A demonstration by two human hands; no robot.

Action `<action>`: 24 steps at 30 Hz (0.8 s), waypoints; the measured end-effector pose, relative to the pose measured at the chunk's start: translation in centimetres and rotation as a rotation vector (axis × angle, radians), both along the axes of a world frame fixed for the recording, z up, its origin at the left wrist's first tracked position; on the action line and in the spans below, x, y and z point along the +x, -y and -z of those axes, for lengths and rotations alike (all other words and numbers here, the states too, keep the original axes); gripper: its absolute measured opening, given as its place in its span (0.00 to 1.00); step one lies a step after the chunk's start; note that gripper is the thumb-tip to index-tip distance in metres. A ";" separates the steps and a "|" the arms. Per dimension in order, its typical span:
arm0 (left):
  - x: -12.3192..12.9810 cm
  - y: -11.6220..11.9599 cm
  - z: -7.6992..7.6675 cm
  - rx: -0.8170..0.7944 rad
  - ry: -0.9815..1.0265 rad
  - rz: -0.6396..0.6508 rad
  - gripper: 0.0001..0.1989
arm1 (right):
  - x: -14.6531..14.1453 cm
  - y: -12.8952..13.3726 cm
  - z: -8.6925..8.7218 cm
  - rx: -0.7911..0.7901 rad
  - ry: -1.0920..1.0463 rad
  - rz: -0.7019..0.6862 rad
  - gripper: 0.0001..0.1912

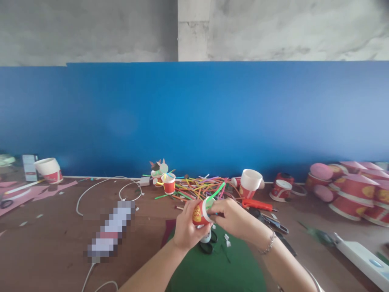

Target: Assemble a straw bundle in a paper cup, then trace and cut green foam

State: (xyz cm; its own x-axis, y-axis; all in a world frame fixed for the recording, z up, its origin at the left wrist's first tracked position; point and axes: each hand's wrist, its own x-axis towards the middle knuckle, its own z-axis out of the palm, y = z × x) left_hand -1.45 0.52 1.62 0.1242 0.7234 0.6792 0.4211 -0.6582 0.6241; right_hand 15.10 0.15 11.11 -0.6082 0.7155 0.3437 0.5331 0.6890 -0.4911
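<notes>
Held cup: one small red-and-white cup, tilted, its mouth facing the right fingers.
Left hand: one left hand, its fingers wrapped around the cup's side — grasping it firmly.
Right hand: one right hand, its fingers bent together at the cup's mouth; whether they pinch anything there is hidden.
Green strip: one bright green strip, rising out of the cup's mouth just beyond the right fingers.
Scissors: one black-handled pair of scissors, below the fingers of both hands, over one green mat.
White scraps: at least two small scraps on the mat, below the right fingers.
Loose strips: one tangled heap of coloured strips, just beyond the fingers — too many to count.
Strip cup: one upright cup with strips in it, beyond the left fingers and to their left.
Larger cup: one white-rimmed cup, beyond the right fingers and to their right.
Orange tool: one orange-handled tool, on the tabletop right of the right fingers.
Far right: a blurred cluster of cups, well apart from the right fingers, exact count unclear; two round pink pieces at its left side.
</notes>
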 end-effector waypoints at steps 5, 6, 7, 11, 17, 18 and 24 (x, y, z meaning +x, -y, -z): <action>-0.1 -0.1 0.1 -0.032 0.002 0.032 0.30 | -0.2 -0.1 -0.1 0.006 0.028 -0.022 0.12; -0.1 -0.1 0.1 -0.037 0.008 0.038 0.30 | -0.2 -0.1 -0.1 0.005 0.028 -0.020 0.12; 0.0 -0.1 0.2 -0.042 0.015 0.045 0.30 | -0.3 0.0 -0.1 0.000 0.022 -0.020 0.12; 0.1 0.0 0.2 -0.047 0.027 0.095 0.32 | -0.6 0.1 -0.2 -0.069 -0.025 -0.060 0.11; 0.1 0.0 0.0 -0.092 0.021 0.121 0.33 | -0.9 -0.1 0.2 -0.166 -0.076 -0.122 0.11; 0.1 0.0 0.0 -0.101 0.023 0.124 0.32 | -0.8 -0.1 0.2 -0.173 -0.078 -0.127 0.11; 0.1 -0.1 -0.1 -0.167 0.030 0.153 0.30 | -0.9 -0.1 0.2 -0.214 -0.050 -0.136 0.10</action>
State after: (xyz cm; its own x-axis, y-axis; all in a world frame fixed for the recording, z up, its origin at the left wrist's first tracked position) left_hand -1.31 0.66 1.70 0.2224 0.8006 0.5564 0.3041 -0.5992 0.7406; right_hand 14.17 0.22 10.89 -0.6901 0.6876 0.2258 0.4134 0.6306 -0.6568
